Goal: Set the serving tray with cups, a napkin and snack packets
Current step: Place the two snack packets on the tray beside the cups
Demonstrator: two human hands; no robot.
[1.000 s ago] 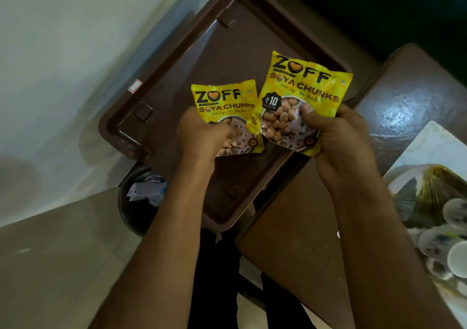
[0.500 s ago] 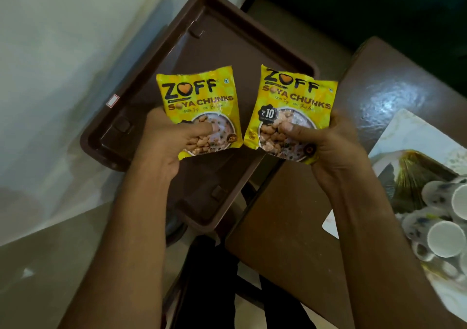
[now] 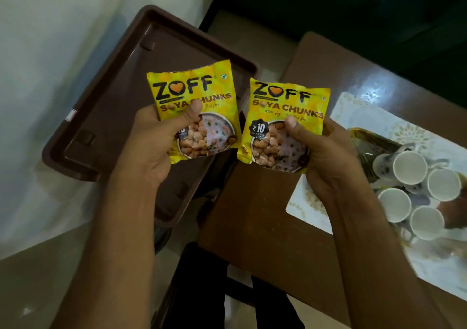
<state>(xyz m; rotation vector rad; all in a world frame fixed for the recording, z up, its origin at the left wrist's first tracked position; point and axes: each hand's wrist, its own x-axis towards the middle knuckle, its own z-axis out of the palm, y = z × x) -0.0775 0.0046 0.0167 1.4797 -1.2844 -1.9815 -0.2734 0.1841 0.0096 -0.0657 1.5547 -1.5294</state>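
The brown serving tray point(image 3: 106, 116) is lying bare, overhanging its support, so a careless drop could be tipping it. Cups point(image 3: 414, 189) are waiting on the desk point(image 3: 252, 227). Each grip, left hand point(image 3: 151, 142) and right hand point(image 3: 326, 157), is clamping one glossy yellow snack packet point(image 3: 194, 111) point(image 3: 283, 124) above it.

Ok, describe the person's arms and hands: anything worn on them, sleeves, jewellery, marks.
Both forearms are bare as far as the frame shows, with no sleeve in view. The left hand and right hand wear no gloves. No watch, bangle or ring is visible. Thumbnails look short and unpainted.
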